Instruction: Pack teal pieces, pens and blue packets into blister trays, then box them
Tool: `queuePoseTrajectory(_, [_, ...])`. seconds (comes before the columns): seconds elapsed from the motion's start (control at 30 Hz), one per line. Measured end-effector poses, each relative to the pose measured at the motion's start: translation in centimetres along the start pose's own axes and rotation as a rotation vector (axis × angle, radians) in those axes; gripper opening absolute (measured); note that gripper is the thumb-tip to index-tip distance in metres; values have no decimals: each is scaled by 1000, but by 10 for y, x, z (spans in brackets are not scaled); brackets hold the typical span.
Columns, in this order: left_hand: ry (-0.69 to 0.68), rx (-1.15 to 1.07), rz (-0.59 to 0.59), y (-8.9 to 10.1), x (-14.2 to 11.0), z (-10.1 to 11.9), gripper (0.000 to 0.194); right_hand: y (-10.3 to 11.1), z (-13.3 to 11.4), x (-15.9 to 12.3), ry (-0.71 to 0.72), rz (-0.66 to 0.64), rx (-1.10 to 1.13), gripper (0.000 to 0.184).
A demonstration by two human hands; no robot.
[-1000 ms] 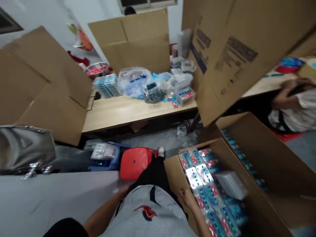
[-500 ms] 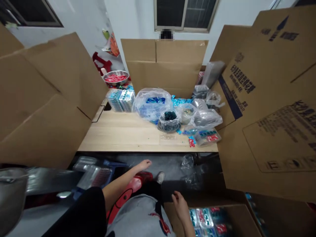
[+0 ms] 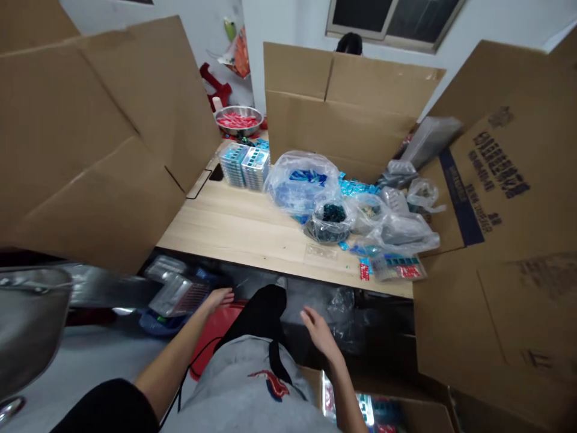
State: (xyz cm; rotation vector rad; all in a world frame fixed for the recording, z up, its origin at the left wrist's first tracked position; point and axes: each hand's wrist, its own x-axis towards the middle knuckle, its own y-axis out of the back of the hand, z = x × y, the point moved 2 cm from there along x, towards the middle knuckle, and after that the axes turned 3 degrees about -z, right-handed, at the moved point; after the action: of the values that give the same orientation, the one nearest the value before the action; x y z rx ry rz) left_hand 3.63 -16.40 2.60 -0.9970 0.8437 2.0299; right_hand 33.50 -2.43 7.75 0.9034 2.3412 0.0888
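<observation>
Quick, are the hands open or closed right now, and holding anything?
Left hand: open, nothing seen in it, near the red stool.
Right hand: open, fingers slightly bent, nothing seen in it.

Two stacks of clear plastic cases [image 3: 244,168] are set side by side on the pale wood-topped table [image 3: 225,225], near a flat black object [image 3: 217,172]. To their right are placed a large clear bag of blue pieces [image 3: 303,183] and a smaller bag of dark green pieces [image 3: 331,225]. A red card [image 3: 364,272] is laid near the front edge. A steel bowl [image 3: 241,130] is apparently also supported there, at the far left.
</observation>
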Motion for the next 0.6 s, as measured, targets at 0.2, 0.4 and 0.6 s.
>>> queuePoseTrajectory(0.2, [-108, 58, -26, 13, 82, 120, 35, 12, -130, 109, 171, -102, 228, 87])
queuePoseTrajectory(0.4, [-262, 53, 21, 49, 167, 237, 34, 4, -306, 307, 211, -44, 407, 87])
queuePoseTrajectory(0.6, [-430, -199, 123, 65, 256, 335, 38, -30, -392, 476, 110, 91, 270, 64])
